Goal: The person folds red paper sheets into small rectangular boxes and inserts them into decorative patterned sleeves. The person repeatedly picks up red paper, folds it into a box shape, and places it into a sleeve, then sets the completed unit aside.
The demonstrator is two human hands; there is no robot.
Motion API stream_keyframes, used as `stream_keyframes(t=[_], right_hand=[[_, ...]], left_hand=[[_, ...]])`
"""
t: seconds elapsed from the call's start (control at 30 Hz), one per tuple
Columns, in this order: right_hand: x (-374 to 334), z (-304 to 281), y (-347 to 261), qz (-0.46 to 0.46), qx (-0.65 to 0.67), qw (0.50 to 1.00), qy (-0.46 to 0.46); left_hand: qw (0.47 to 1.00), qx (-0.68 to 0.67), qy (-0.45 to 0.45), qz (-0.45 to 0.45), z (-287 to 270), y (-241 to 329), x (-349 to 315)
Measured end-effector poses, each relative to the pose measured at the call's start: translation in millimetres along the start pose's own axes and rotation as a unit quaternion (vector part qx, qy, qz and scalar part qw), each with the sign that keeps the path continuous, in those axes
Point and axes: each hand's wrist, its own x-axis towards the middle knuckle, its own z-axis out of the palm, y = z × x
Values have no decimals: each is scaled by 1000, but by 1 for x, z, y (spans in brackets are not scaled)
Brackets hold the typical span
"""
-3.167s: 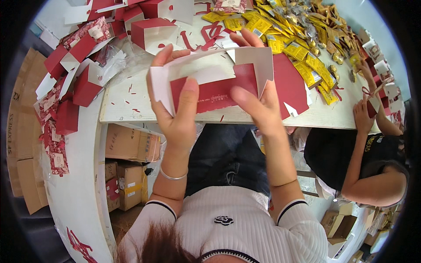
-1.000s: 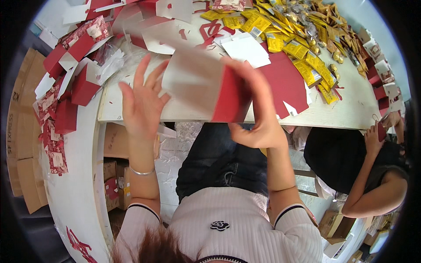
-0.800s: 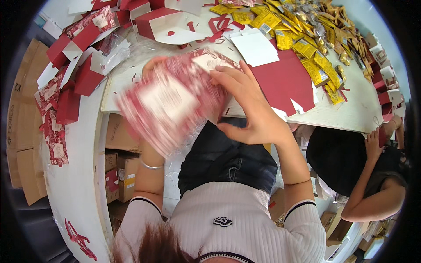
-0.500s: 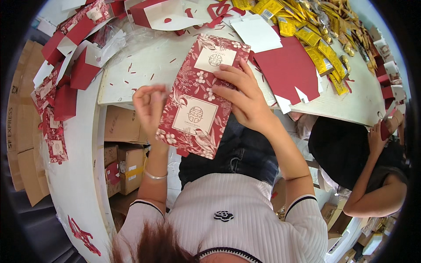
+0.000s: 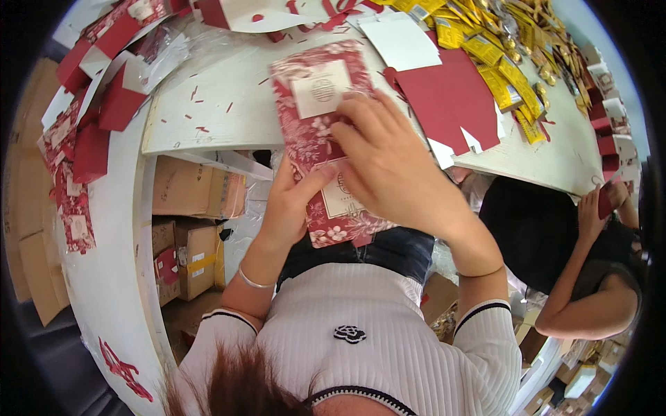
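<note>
Contact Coming From Both Sides

A left hand (image 5: 286, 208), waiting apart half a second ago, is now gripping a patterned red box (image 5: 311, 133), its thumb lying across the printed face; the handling is apparently shifting to two-handed. The right hand (image 5: 408, 163), its fingers bending, is covering the face's middle opposite; whether it is gripping, the view is not showing. The box, between the hands, is now tipping its far end leftward. Beyond the left hand, that far end is reaching over the tabletop (image 5: 246, 128); its near end is passing the table's edge, above the lap (image 5: 413, 251). Scattered red scraps (image 5: 229, 107) are leaving moving room past the left hand; beyond the right, a red card sheet (image 5: 449, 100) and yellow packets (image 5: 510, 89) are crowding closer.
</note>
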Motion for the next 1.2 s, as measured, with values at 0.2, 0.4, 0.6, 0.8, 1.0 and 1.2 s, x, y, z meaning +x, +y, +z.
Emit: stream_keyframes(t=[0.2, 0.4, 0.6, 0.8, 1.0, 1.2], right_hand=[[8, 17, 35, 91, 385, 886, 242], [7, 20, 112, 210, -166, 958, 101], [9, 20, 124, 294, 257, 902, 184], [11, -13, 108, 152, 679, 614, 374], [17, -7, 38, -23, 814, 502, 290], [-4, 6, 14, -20, 703, 657, 272]], left_hand=[[998, -41, 44, 25, -7, 11, 12], [990, -128, -28, -46, -11, 26, 45], [981, 181, 62, 31, -60, 27, 31], [961, 166, -10, 220, -38, 61, 9], [983, 88, -73, 145, 28, 51, 12], [985, -41, -127, 110, 7, 53, 19]])
